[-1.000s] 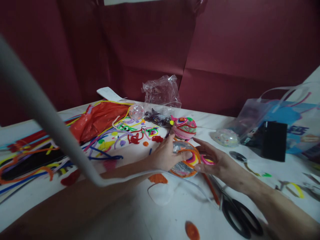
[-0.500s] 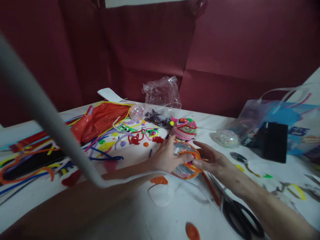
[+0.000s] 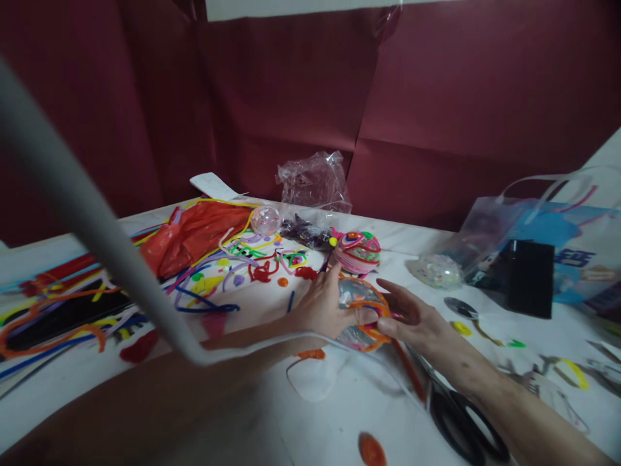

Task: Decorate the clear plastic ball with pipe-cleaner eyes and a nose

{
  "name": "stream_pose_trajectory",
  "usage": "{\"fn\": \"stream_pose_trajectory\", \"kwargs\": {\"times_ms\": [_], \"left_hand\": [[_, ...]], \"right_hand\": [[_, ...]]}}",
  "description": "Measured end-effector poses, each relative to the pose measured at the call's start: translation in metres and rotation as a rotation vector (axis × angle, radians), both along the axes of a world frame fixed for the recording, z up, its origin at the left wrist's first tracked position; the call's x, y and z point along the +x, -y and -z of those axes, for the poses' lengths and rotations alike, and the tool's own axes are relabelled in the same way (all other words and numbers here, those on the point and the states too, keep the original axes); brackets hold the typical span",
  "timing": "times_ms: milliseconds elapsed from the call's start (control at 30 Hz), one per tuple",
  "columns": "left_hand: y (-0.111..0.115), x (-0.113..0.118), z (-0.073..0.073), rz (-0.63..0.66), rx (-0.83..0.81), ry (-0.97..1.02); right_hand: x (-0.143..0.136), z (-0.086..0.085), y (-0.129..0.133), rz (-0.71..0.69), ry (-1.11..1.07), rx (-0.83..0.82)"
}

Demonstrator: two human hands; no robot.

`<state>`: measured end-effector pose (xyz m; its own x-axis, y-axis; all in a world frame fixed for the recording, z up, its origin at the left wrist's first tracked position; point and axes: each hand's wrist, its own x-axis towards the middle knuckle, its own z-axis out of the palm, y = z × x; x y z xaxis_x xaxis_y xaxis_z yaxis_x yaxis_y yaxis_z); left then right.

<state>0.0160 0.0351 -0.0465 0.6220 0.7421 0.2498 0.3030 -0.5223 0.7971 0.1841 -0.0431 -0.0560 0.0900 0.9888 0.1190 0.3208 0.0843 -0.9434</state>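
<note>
My left hand (image 3: 326,309) lies against the left side of a clear plastic ball (image 3: 359,292) banded with orange pipe cleaner, its thumb across the front. On the ball's other side, my right hand (image 3: 411,316) presses its thumb near the left thumb, with its fingers curved behind. Between the two thumbs some small pink and orange bits show, partly hidden. Just behind stands a finished-looking ball (image 3: 359,254) wrapped in pink pipe cleaner with an eye shape on it. Black-handled scissors (image 3: 466,417) lie under my right forearm.
Pipe cleaners (image 3: 204,301) and a red plastic bag (image 3: 196,233) spread over the left. A clear ball (image 3: 265,221) and a crumpled clear bag (image 3: 315,184) stand behind. To the right are a clear half-ball (image 3: 439,270), a black box (image 3: 528,278) and tape (image 3: 460,307). A grey stand arm crosses the left foreground.
Both hands stay on the orange-banded ball. My right thumb has risen slightly against it, and the view has shifted a little.
</note>
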Motion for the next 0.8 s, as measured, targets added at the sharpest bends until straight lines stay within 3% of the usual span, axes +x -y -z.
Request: {"fn": "stream_pose_trajectory", "kwargs": {"times_ms": [433,500,600,667,800], "left_hand": [[-0.004,-0.002,0.002,0.004,-0.042,0.032],[-0.006,-0.005,-0.004,0.094,-0.136,0.079],[-0.010,-0.013,-0.021,0.317,-0.421,0.156],[-0.013,-0.018,-0.035,0.369,-0.508,0.175],[-0.019,-0.022,-0.051,0.113,-0.380,0.280]], "right_hand": [[-0.001,0.003,-0.003,-0.016,0.022,0.019],[0.001,0.004,-0.002,-0.025,0.006,0.003],[0.002,0.001,0.001,-0.027,-0.006,-0.023],[0.001,-0.002,0.003,-0.027,-0.011,-0.042],[-0.001,-0.010,0.005,-0.040,-0.002,-0.068]]}}
